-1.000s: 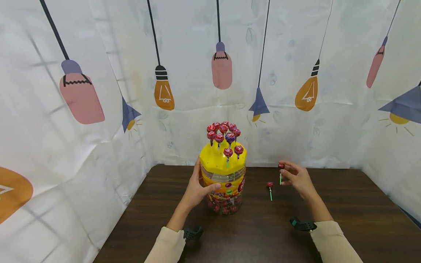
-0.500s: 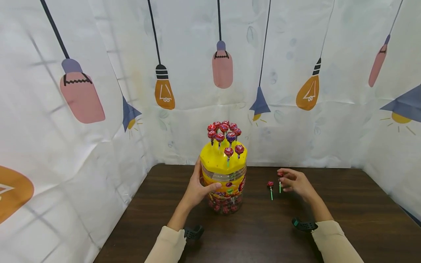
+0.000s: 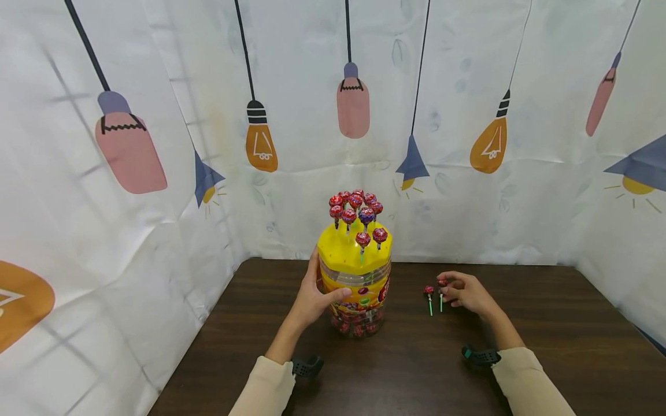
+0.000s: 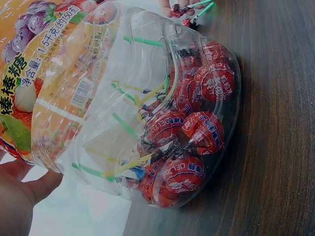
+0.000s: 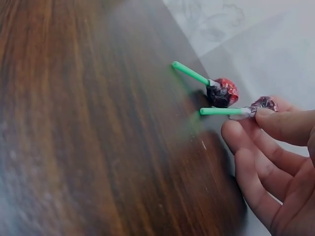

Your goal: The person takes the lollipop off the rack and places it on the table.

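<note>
A clear plastic jar [image 3: 359, 297] with a yellow lid [image 3: 340, 248] stands upright on the table, and red-wrapped lollipops [image 4: 197, 132] lie inside it. Several more lollipops [image 3: 349, 216] stick up from the lid, one of them purple. My left hand [image 3: 314, 297] grips the jar's left side, thumb across the front label. To the right, my right hand [image 3: 465, 292] pinches a lollipop [image 5: 266, 103] by its wrapped head, its green stick pointing toward the tabletop. Close beside that one is another red lollipop [image 5: 224, 92] with a green stick, on the table.
The dark wooden table [image 3: 411, 370] reaches back to a white curtain [image 3: 302, 219] printed with lamps and bulbs. A dark band [image 3: 307, 367] sits on the left wrist, another band [image 3: 481, 355] on the right.
My right hand has lowered toward the table with its lollipop, bringing it close beside the one lying there. The left hand keeps its grip on the jar.
</note>
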A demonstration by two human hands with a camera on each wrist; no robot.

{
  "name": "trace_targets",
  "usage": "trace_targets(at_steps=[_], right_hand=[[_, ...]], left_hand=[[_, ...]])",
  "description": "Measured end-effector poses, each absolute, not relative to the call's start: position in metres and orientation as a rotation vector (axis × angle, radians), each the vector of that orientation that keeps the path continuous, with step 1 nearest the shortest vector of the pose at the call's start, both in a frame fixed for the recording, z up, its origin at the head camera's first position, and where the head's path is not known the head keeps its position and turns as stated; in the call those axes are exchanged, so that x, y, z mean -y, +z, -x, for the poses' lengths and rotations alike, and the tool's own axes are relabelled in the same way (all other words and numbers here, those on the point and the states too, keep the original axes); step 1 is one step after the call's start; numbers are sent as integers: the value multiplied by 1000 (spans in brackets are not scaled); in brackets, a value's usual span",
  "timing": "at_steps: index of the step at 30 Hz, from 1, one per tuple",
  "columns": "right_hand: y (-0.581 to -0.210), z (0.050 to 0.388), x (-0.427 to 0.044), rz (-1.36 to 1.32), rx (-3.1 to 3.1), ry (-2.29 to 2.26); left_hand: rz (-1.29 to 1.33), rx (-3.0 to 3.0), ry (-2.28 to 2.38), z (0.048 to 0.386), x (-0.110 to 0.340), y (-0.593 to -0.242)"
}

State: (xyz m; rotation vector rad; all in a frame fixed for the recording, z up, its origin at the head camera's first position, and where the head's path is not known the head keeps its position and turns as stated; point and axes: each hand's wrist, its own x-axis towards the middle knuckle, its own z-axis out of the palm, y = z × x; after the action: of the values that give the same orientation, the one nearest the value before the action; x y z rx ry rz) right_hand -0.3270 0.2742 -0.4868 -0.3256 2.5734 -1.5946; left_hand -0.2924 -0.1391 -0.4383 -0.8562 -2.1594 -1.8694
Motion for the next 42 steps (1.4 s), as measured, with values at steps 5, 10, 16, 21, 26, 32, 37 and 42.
trace_targets(at_steps=[5,10,16,21,26,32,37,42], right_hand=[[-489,328,-274,299,-2607,-1537],[-491,328,-275,305,-2631,-1508],[-492,328,-274,297,-2640,-1484],[-493,329,-273,286,-2652,-1469],[-494,330,-272,281,-2678,-1449],[-493,328,-271,273,-2685,-1433],[-491,328,-272,293,-2659,-1439],[-484,326,-274,340,-2638,-1410]], left_hand=[[856,2162,-1866,293,139,-439],[848,2170,-1860,294,139,-440],[858,2164,-1868,295,138,-440],[861,2157,-1876,295,138,-440],[858,2154,-1884,294,138,-440],[869,2149,-1873,295,138,-442],[871,2153,-1860,294,138,-441],[878,2147,-1872,293,140,-441]])
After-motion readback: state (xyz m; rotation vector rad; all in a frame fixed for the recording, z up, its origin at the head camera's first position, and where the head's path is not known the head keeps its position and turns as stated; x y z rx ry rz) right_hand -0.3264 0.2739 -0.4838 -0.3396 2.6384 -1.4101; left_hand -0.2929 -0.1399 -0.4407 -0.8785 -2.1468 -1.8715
